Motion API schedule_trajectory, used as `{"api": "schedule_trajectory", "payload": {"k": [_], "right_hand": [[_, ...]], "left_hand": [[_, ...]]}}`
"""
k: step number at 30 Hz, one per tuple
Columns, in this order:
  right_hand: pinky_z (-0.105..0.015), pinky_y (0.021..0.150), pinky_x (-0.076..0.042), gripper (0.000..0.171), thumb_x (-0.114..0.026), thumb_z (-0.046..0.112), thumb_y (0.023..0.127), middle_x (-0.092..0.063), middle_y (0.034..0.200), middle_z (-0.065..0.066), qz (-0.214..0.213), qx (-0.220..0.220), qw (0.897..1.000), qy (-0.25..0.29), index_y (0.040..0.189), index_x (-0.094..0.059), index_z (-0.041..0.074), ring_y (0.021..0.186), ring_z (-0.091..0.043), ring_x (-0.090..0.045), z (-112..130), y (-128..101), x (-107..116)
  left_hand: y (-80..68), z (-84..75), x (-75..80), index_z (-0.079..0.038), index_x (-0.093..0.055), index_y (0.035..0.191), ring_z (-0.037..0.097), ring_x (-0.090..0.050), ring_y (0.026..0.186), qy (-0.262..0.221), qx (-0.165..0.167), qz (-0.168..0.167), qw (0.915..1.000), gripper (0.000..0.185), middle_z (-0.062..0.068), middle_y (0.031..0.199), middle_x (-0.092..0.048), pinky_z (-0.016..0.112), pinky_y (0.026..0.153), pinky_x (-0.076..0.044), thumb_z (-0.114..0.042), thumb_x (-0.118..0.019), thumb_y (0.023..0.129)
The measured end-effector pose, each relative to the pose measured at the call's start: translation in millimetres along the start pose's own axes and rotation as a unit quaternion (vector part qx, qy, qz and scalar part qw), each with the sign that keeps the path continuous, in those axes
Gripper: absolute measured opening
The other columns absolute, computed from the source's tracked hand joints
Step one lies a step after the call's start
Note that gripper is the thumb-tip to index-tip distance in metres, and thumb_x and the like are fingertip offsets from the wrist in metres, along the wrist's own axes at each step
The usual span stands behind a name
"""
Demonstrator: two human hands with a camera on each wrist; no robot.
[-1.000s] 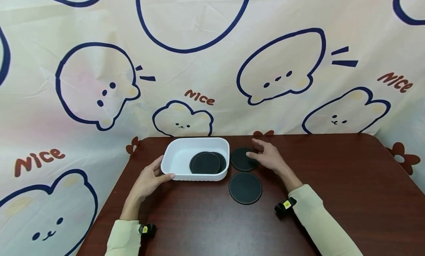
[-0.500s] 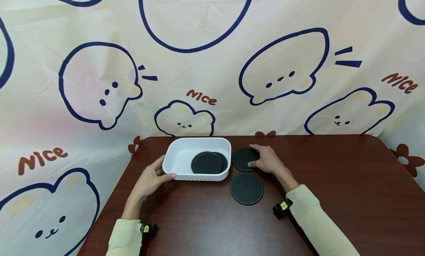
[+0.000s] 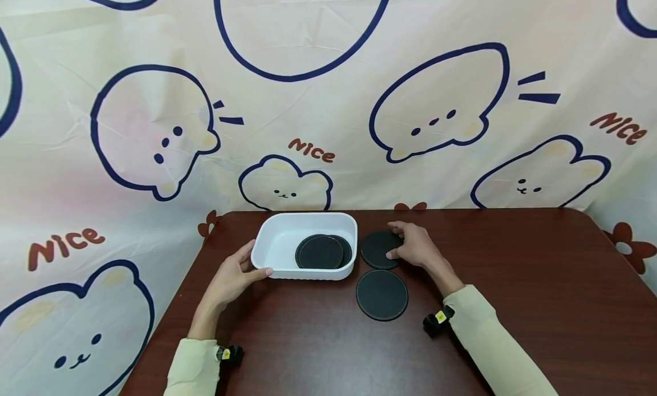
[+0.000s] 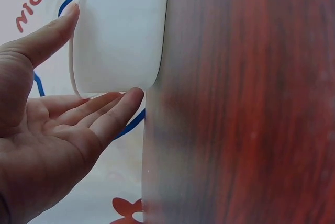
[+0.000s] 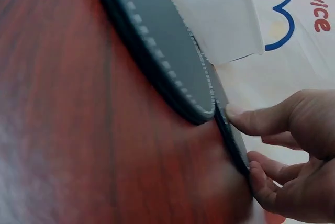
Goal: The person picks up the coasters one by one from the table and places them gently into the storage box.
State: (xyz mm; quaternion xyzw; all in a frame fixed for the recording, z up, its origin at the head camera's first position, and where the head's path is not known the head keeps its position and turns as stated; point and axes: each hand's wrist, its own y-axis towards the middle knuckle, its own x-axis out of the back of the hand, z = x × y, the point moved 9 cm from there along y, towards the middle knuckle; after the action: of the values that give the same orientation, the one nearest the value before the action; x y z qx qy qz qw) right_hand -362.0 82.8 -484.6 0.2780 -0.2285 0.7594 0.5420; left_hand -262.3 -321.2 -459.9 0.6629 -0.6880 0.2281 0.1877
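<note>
Two black coasters (image 3: 321, 251) already lie in the white tray (image 3: 272, 245) near the table's (image 3: 539, 282) far edge, steadied by a left hand (image 3: 231, 279) with straight fingers. The right hand (image 3: 418, 246) pinches a third coaster (image 3: 377, 249) just beside the tray; a fourth (image 3: 382, 295) waits toward the near edge, untouched.

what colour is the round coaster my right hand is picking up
Black. The round leather-look coaster pinched by the right hand shows best in the head view.
</note>
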Motion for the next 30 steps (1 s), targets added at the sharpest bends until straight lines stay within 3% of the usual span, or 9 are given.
{"api": "schedule_trajectory", "payload": {"k": [9, 17, 23, 30], "right_hand": [[-0.059, 0.110, -0.052, 0.074, -0.085, 0.020, 0.092, -0.058, 0.153, -0.026, 0.012, -0.026, 1.000, -0.012, 0.156, -0.053, 0.003, 0.140, -0.046, -0.056, -0.3, -2.6, 6.3], [-0.057, 0.107, -0.054, 0.076, -0.088, 0.010, 0.089, -0.057, 0.153, -0.029, 0.004, 0.001, 1.000, -0.025, 0.155, -0.053, 0.001, 0.137, -0.048, -0.055, 6.5, -3.5, -1.4], [-0.058, 0.108, -0.053, 0.072, -0.087, 0.007, 0.088, -0.058, 0.151, -0.029, -0.004, -0.003, 1.000, -0.016, 0.153, -0.055, 0.001, 0.137, -0.048, -0.055, 5.5, -2.7, -0.6], [-0.058, 0.112, -0.053, 0.078, -0.089, 0.021, 0.090, -0.059, 0.152, -0.026, -0.014, 0.000, 1.000, 0.024, 0.157, -0.053, 0.003, 0.139, -0.046, -0.058, -5.5, 2.2, 3.3]], "left_hand": [[0.6, 0.1, -0.2, -0.009, -0.027, 0.171, 0.041, -0.060, 0.143, 0.002, 0.002, 0.000, 1.0000, 0.095, 0.021, 0.169, -0.044, 0.047, 0.108, -0.057, -0.027, -0.084, 0.096], [0.9, -1.5, -0.2, -0.010, -0.028, 0.171, 0.041, -0.059, 0.143, 0.003, 0.001, 0.001, 1.0000, 0.094, 0.021, 0.169, -0.044, 0.047, 0.108, -0.057, -0.026, -0.083, 0.096], [0.8, -2.5, -0.1, -0.009, -0.028, 0.170, 0.041, -0.060, 0.143, 0.002, 0.000, 0.002, 1.0000, 0.094, 0.022, 0.168, -0.044, 0.047, 0.107, -0.057, -0.026, -0.083, 0.096], [0.5, -1.7, 0.6, -0.009, -0.028, 0.170, 0.041, -0.060, 0.142, 0.003, -0.001, 0.000, 1.0000, 0.094, 0.022, 0.167, -0.045, 0.047, 0.107, -0.058, -0.024, -0.084, 0.096]]}}
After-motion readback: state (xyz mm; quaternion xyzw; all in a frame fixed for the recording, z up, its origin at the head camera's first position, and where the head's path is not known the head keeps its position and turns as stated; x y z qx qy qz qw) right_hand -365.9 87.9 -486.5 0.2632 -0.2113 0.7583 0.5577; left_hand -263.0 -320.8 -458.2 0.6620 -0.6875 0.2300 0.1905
